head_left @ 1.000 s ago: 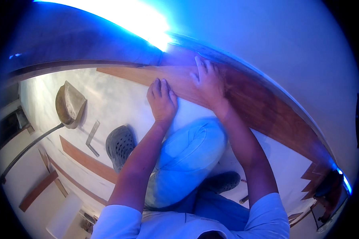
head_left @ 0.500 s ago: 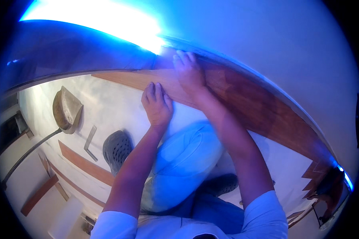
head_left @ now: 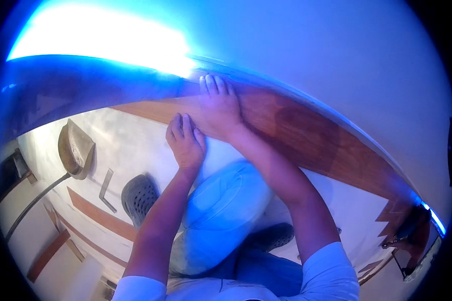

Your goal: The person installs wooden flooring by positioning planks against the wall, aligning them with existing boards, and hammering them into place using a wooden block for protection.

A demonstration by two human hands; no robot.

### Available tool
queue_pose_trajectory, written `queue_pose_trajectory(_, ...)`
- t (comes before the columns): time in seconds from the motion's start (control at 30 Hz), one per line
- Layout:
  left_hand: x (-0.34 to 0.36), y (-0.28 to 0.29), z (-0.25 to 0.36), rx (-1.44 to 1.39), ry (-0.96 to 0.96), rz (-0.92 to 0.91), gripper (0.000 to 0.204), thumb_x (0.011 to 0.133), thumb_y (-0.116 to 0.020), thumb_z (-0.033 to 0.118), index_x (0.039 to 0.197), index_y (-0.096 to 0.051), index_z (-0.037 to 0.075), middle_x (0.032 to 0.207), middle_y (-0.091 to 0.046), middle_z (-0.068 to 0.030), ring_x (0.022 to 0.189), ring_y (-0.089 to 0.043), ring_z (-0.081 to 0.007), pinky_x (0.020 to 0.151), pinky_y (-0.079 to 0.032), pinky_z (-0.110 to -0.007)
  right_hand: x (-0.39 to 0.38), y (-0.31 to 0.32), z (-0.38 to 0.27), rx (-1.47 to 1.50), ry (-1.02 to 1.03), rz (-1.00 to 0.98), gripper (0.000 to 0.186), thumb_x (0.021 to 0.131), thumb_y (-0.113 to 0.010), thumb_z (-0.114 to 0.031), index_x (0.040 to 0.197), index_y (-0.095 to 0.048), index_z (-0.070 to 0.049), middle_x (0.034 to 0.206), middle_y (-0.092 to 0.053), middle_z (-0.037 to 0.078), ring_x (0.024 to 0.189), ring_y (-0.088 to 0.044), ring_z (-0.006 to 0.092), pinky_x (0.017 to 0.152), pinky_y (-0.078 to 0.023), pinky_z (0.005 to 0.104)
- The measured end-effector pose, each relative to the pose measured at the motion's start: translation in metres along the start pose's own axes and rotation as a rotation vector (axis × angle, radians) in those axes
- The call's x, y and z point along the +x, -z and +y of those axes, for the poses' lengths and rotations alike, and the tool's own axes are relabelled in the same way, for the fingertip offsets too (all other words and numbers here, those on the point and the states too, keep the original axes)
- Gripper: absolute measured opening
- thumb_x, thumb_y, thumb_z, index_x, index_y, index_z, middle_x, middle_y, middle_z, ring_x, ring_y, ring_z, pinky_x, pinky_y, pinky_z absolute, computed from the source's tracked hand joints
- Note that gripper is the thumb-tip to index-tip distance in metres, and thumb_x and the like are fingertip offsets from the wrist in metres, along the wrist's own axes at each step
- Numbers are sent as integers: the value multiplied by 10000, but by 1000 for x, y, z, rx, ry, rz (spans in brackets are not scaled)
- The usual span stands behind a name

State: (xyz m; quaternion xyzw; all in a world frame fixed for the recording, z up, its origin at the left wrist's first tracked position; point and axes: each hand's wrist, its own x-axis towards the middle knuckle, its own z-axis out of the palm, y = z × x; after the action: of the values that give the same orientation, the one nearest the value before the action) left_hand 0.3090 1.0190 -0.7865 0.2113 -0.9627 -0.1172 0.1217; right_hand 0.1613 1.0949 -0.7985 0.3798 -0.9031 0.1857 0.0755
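Note:
A wooden floorboard [head_left: 153,109] lies along the foot of the wall, beside darker reddish-brown boards [head_left: 316,138]. My right hand [head_left: 221,106] rests flat on the boards, fingers stretched toward the wall. Nearer to me, my left hand [head_left: 187,145] lies at the floorboard's near edge, its fingers reaching onto the wood and slightly bent. The two hands are close together but apart. Part of the board beneath them is hidden.
On the pale floor at the left are a long-handled dustpan [head_left: 75,150], a metal square [head_left: 106,190] and loose wooden strips [head_left: 100,213]. My dark clog [head_left: 139,198] stands near them. A glossy dark panel [head_left: 90,88] and bright light border the far left.
The whole view has shifted, so the boards and wall appear lower and further left. My right hand has settled flatter on the boards; my left hand keeps its place at the edge.

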Motion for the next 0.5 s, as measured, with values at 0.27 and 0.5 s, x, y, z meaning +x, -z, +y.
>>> queue_pose_trajectory(0.27,3,-1,0,-5,-2,10,543,891,-618,139,1407,-516,4,1442,-474,-252,1326,-439,-419,1130,-332,-519,16,5,-7,-133,-61,-4,399,900,-560,-206,1210,-648,28,1154,-630,203,1043,-577,324,907,-489,438)
queue_pose_trajectory(0.5,2,-1,1,-8,-12,17,551,881,-622,126,1406,-509,3,1438,-473,-250,1320,-438,-426,1119,-339,-523,37,-5,-6,-45,-103,54,150,865,-581,-152,966,-607,-45,934,-590,132,928,-598,304,745,-531,408)
